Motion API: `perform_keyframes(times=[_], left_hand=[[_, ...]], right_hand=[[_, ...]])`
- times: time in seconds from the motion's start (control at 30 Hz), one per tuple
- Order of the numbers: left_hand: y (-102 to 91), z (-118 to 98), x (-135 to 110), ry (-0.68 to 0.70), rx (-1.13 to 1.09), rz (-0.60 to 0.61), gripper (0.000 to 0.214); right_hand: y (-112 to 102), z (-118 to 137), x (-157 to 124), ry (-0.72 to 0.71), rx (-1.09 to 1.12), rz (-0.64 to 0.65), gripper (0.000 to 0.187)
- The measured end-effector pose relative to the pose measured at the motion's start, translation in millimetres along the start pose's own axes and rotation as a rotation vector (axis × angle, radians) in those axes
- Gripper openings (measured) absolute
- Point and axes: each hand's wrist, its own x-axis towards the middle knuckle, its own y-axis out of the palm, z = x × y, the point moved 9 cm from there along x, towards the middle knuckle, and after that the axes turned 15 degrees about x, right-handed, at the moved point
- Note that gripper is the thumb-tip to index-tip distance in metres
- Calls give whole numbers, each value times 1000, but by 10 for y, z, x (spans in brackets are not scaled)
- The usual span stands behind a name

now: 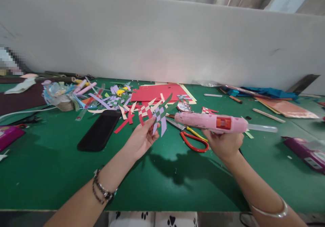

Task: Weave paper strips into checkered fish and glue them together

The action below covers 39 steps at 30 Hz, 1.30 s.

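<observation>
My left hand [142, 139] is closed on a small woven paper piece [160, 114] of green and lilac strips, held up above the green table [50, 172]. My right hand [224, 145] grips a pink hot glue gun [210, 122], held level with its nozzle pointing left and almost touching the woven piece. A clear glue stick [262, 128] juts from the gun's back end.
Red-handled scissors [193, 139] lie under the gun. A black phone [100, 130] lies to the left. Loose paper strips [127, 108], red paper sheets [157, 92] and a small basket [62, 100] crowd the far side. Purple boxes [308, 152] sit at both edges.
</observation>
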Motion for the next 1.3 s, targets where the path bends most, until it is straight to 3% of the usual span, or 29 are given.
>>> perform_keyframes(times=[0.8, 1.1, 1.3], left_hand=[[22, -8, -6, 4, 18, -7, 26], [26, -11, -15, -1, 15, -9, 27], [31, -19, -25, -1, 19, -9, 27]], right_hand=[[-33, 36, 29, -57, -32, -22, 24], [-15, -82, 13, 74, -63, 4, 31], [-38, -83, 15, 81, -41, -15, 29]])
